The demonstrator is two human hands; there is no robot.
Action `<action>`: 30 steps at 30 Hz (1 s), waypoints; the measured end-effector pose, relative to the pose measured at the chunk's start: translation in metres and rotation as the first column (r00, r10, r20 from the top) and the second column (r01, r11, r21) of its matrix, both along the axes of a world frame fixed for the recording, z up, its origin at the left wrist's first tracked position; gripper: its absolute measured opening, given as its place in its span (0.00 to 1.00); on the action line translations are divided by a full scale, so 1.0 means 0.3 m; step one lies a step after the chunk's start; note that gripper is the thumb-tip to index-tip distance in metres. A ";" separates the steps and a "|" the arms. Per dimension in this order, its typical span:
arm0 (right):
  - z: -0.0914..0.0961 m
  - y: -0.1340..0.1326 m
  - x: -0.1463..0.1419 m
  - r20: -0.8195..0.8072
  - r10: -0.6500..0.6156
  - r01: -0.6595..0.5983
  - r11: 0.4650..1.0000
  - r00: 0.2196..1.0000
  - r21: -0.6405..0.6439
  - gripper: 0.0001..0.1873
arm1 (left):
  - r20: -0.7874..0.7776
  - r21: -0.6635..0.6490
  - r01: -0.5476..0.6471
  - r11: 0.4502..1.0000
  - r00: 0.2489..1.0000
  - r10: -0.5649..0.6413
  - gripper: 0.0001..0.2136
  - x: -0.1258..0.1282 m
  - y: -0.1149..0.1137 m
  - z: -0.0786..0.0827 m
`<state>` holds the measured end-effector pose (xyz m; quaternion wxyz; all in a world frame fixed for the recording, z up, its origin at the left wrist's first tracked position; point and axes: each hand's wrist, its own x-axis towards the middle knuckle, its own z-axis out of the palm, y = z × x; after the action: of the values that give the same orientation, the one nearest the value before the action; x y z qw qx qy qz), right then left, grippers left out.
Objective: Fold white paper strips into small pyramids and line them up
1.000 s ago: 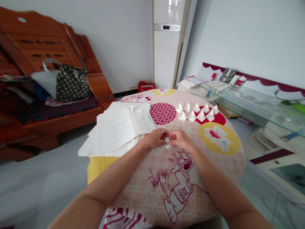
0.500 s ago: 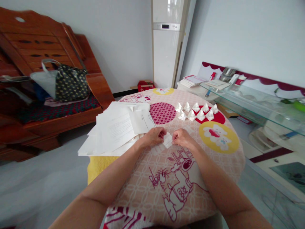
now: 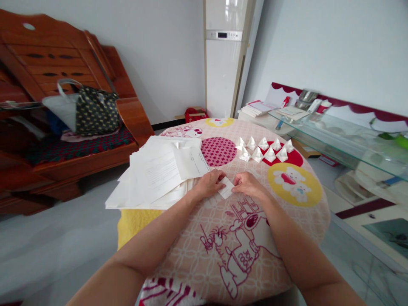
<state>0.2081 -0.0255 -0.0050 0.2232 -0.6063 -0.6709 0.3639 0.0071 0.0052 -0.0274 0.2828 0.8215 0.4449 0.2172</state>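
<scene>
A home living room. A carved reddish wooden bench (image 3: 63, 63) holds a dotted handbag (image 3: 94, 111). A tall white standing air conditioner (image 3: 225, 59) fills the corner beside a cartoon-print tablecloth (image 3: 236, 250)

Left hand (image 3: 210, 183) and right hand (image 3: 248, 186) hide the folded paper (image 3: 226, 187) ends

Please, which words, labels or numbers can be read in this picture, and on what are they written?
"JOE COOL": on the cartoon dog's shirt, printed on the tablecloth.
Printed lines on the paper sheets: too small to read.
Display panel of the white appliance: blurred, unreadable.
</scene>
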 end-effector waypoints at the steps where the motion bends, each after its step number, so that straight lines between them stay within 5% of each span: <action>1: 0.001 -0.001 -0.001 0.001 -0.001 0.001 1.000 1.000 -0.010 0.10 | 0.014 -0.022 -0.003 1.000 1.000 0.004 0.11 0.000 0.000 0.005; 11: -0.025 0.009 0.028 -0.131 -0.014 -0.005 0.990 0.991 -0.138 0.09 | 0.303 -0.201 -0.049 0.978 0.947 0.109 0.09 -0.013 0.009 0.022; 15: -0.024 0.011 0.026 -0.289 -0.088 0.036 0.983 0.953 -0.178 0.12 | 0.464 -0.490 -0.055 0.870 0.829 0.314 0.05 -0.021 0.008 0.035; 18: -0.021 0.013 0.010 -0.459 -0.161 0.082 0.979 0.873 -0.189 0.09 | 0.523 -0.606 0.039 0.795 0.772 0.361 0.09 -0.018 0.001 0.051; 22: -0.027 0.021 -0.004 -0.568 -0.231 0.159 0.972 0.790 -0.173 0.08 | 0.534 -0.628 0.161 0.762 0.801 0.271 0.24 -0.011 -0.021 0.061; 27: -0.038 0.028 0.011 -0.523 -0.212 0.162 0.977 0.825 -0.140 0.07 | 0.493 -0.653 0.285 0.702 0.863 0.109 0.46 -0.016 -0.044 0.058; 30: -0.041 0.033 0.025 -0.483 -0.149 0.086 0.985 0.863 -0.149 0.07 | 0.297 -0.558 0.221 0.800 0.953 -0.056 0.40 -0.026 -0.049 0.071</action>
<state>0.2155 -0.0157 -0.0173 0.3709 -0.5459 -0.5302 0.5323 -0.0006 -0.0094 -0.0062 0.5940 0.6882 0.3862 0.1560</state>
